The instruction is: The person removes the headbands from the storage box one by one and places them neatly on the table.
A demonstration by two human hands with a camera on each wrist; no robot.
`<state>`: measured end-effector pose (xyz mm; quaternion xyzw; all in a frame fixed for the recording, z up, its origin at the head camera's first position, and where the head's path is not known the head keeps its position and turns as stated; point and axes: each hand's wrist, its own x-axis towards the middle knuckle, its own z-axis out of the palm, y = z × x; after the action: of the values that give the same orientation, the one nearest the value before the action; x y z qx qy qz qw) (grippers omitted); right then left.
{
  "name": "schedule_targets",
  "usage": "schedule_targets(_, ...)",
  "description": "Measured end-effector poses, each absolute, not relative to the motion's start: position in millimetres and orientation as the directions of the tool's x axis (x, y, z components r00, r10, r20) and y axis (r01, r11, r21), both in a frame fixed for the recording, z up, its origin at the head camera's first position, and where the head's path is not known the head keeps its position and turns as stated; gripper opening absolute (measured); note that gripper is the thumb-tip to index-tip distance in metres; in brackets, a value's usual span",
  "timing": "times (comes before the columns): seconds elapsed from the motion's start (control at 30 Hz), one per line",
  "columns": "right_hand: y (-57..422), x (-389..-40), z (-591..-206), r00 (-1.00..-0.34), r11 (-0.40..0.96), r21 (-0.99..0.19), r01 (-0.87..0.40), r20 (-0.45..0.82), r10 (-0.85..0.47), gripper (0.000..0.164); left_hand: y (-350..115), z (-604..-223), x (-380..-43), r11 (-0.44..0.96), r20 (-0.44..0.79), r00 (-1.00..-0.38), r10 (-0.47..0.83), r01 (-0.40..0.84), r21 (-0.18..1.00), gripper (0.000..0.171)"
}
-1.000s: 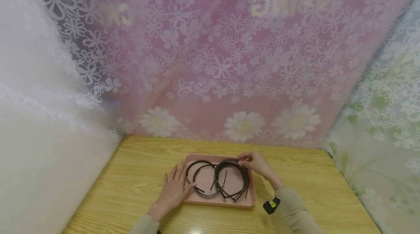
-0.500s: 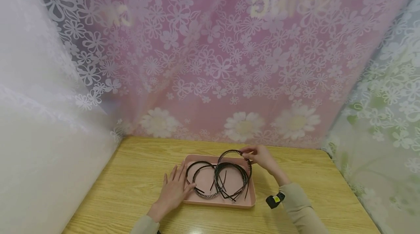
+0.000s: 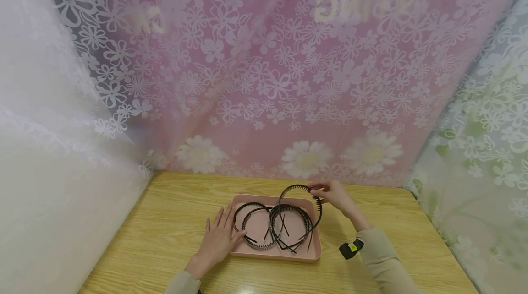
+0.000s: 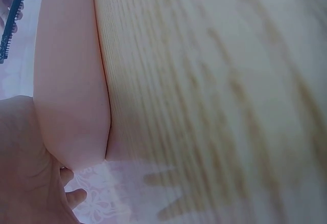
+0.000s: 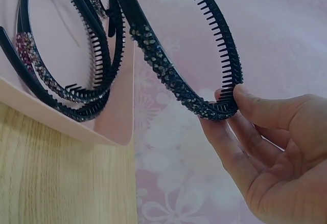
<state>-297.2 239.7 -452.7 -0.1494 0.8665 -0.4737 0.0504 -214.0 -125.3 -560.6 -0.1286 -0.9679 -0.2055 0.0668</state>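
My right hand [image 3: 336, 197] pinches a black toothed headband [image 3: 295, 186] by its curved top, between thumb and fingers. Dark sparkling stones cover that part of the headband [image 5: 179, 88] in the right wrist view. It is tilted over the back right of a pink tray [image 3: 272, 256], its lower end overlapping the other headbands. Several of these headbands [image 5: 91, 112] lie in the tray, bunched at the right, some with clear or reddish stones. Two more loops, one a dark headband [image 3: 236, 217], lie at the left. My left hand [image 3: 217, 239] rests at the tray's left edge, fingers spread and thumb over the rim.
The tray stands on a wood-grain table [image 3: 173, 207]. Behind it hangs a pink floral curtain [image 3: 264, 101]; pale sheets [image 3: 62, 170] close off both sides. A black device [image 3: 350, 249] is strapped to the right wrist.
My right hand has lifted one headband off the right-hand bunch, moving up and to the right with it. The left hand and the tray have stayed in place.
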Motion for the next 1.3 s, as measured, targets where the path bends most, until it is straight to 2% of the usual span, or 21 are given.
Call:
schedule_targets(0.33,256,-301,-447,-0.955,0.503,-0.843,-0.193,0.044,-0.293,0.031,-125,-563,-213,0.873,0.239,-0.941,0.238,0.315,0.372,0.082)
schedule_targets(0.6,274,-308,-447,-0.967,0.532,-0.829,-0.171,0.038,-0.251,0.035,-125,-559,-213,0.882,0.201,-0.951,0.233,0.294,0.367,0.08)
schedule_targets(1.07,304,-320,-439,-0.972,0.548,-0.817,-0.18,0.063,-0.226,0.037,-125,-558,-212,0.879,0.207,-0.952,0.227,0.292,0.378,0.08)
schedule_targets(1.3,319,-325,-439,-0.975,0.597,-0.783,-0.176,0.054,-0.217,0.039,-126,-563,-214,0.865,0.252,-0.938,0.239,0.324,0.384,0.082)
